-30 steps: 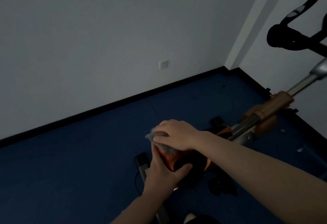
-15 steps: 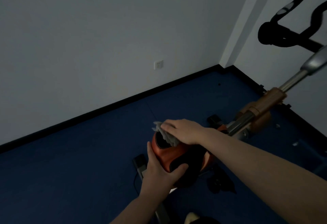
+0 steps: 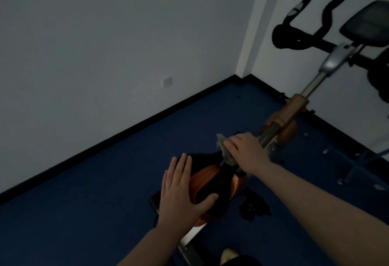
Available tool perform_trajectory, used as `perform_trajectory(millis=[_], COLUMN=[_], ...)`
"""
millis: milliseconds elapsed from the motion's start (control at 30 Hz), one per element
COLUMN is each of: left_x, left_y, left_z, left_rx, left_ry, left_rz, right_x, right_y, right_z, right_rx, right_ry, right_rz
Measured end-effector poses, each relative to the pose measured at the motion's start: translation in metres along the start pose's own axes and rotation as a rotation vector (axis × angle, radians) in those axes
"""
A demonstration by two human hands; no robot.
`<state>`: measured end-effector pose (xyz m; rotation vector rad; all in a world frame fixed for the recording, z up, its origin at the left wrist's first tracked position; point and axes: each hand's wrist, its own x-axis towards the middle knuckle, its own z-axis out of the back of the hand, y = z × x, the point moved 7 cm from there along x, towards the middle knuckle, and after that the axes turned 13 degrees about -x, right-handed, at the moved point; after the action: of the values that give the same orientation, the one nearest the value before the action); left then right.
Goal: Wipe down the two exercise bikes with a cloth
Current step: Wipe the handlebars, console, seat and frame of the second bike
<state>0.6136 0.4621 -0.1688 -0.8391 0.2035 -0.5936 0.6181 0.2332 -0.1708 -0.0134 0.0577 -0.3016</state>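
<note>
Two hands on an orange-and-black exercise bike saddle (image 3: 210,179) in a dim, blue-floored room.

The left hand (image 3: 182,192) lies flat with straight fingers against the saddle's side; the right hand (image 3: 245,150) presses a crumpled grey cloth (image 3: 224,150) onto the saddle's narrow front end — fingers curled over it. Black handlebars (image 3: 294,38) rise upper right.

A white wall socket (image 3: 166,81) sat on the grey wall (image 3: 105,44), above the black skirting (image 3: 126,133) and blue floor (image 3: 73,213).
</note>
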Motion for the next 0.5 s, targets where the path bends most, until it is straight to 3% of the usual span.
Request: perform_trajectory(millis=[200,500], left_x=[0.001,0.006], left_y=[0.003,0.008], left_z=[0.004,0.027], left_rx=[-0.01,-0.303], left_ry=[0.032,0.062], left_rz=[-0.103,-0.217], right_x=[-0.032,-0.098], right_y=[0.02,0.09], right_z=[-0.013,-0.013], right_rx=[0.349,0.631], right_ry=[-0.011,-0.048], right_rz=[-0.469,-0.635])
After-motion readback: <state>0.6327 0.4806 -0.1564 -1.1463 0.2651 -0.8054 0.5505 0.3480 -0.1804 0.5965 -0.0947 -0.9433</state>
